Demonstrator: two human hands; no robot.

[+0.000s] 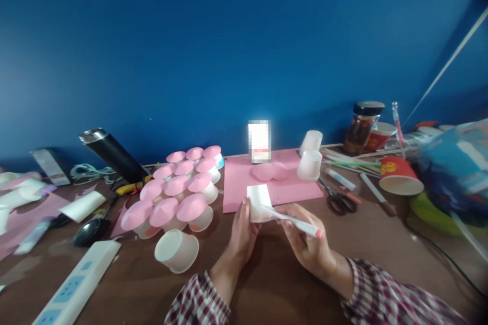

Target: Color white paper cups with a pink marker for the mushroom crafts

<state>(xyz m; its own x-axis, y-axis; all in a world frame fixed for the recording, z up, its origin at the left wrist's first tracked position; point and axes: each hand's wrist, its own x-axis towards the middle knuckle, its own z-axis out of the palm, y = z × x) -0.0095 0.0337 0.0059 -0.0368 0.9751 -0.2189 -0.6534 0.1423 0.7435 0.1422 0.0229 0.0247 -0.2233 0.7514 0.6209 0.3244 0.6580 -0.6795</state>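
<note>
My left hand (pixel 244 233) is closed around a small white paper cup (pixel 258 198), tilted in front of me. A white marker with a red end (pixel 299 223) is gripped in my right hand (pixel 310 246), its tip at the cup's side; whether it touches cannot be made out. Behind the cup lies a pink paper sheet (pixel 237 190) bearing round pink paper pieces (pixel 263 171). On my left, several cups wear shallow pink paper cones (pixel 192 207), in rows. One white cup (pixel 177 251) without a cone stands in front of them. Two upturned white cups (pixel 309 166) are at the sheet's right.
Scissors (pixel 342 203), a capped marker (pixel 340 180) and a red paper cup (pixel 400 176) lie to the right, near a dark-lidded jar (pixel 364 129). A power strip (pixel 78 284) and a black flask (pixel 114 155) are at left. A blue wall (pixel 244 51) rises behind.
</note>
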